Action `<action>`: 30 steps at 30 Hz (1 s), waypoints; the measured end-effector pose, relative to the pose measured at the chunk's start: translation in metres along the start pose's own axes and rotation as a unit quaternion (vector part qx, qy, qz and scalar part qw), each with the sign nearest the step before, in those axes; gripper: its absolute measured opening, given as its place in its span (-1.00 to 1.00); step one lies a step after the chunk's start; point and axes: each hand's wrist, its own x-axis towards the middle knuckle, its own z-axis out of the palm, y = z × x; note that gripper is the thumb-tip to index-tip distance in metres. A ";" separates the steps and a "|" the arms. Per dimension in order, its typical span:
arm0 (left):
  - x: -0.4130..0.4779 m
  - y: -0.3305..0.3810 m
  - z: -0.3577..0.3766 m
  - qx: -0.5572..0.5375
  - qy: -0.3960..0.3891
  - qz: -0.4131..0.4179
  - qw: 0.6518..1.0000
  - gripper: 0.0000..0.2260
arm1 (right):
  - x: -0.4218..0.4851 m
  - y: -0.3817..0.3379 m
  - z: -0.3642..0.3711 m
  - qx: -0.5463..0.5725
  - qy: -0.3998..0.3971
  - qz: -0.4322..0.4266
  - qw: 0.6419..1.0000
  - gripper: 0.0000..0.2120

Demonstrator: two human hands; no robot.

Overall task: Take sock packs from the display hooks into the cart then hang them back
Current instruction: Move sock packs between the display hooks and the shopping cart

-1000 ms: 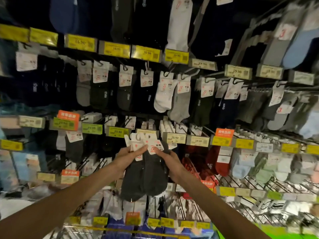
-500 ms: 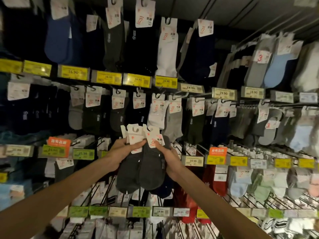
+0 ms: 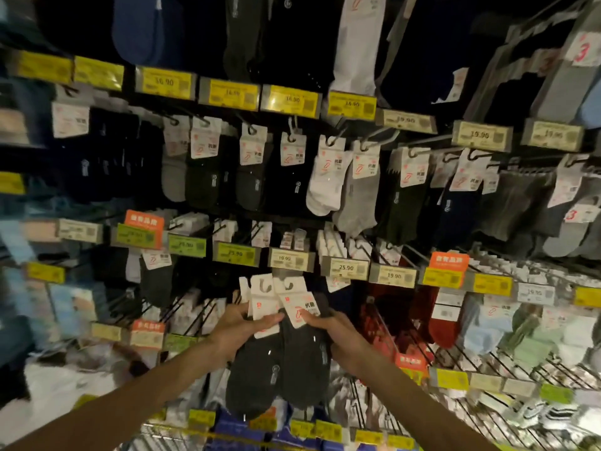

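Both hands are on a bunch of dark grey sock packs [image 3: 260, 379], held in front of the display rack [image 3: 487, 369], lower middle of it.

Left hand [image 3: 237, 330]: thumb across the front of the white header cards [image 3: 263, 304], fingers behind them. It pinches the cards from their left side.

Right hand [image 3: 338, 336]: thumb on the lower edge of the front card, fingers curled round the right side of the bunch.

The hands sit either side of the bunch at card level. The socks hang down between my wrists and the packs hang from my grip alone. The cards are fanned, at least three of them, with hanger cut-outs showing at the top.

The card tops sit just under the 19.90 price tag [image 3: 290, 259]. Can't tell if they touch.

Around:
- Red socks [image 3: 416, 307] hang just right of my right hand.
- One row up, right of centre, a white pair [image 3: 325, 187] hangs beside a grey pair [image 3: 357, 196].
- A row of yellow price tags [image 3: 291, 98] runs above those.
- The rack edges are blurred.
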 end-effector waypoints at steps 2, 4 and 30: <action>0.000 -0.002 -0.009 0.019 0.008 0.009 1.000 -0.81 | 0.001 0.002 0.009 0.003 -0.019 0.004 1.000 -0.63; 0.005 0.011 -0.020 0.021 0.016 0.019 0.999 -0.79 | 0.009 -0.008 0.021 0.007 -0.026 -0.017 0.999 -0.66; 0.067 0.214 -0.150 0.004 0.160 0.166 0.973 -0.74 | 0.069 -0.197 0.219 0.028 0.060 -0.358 0.931 -0.67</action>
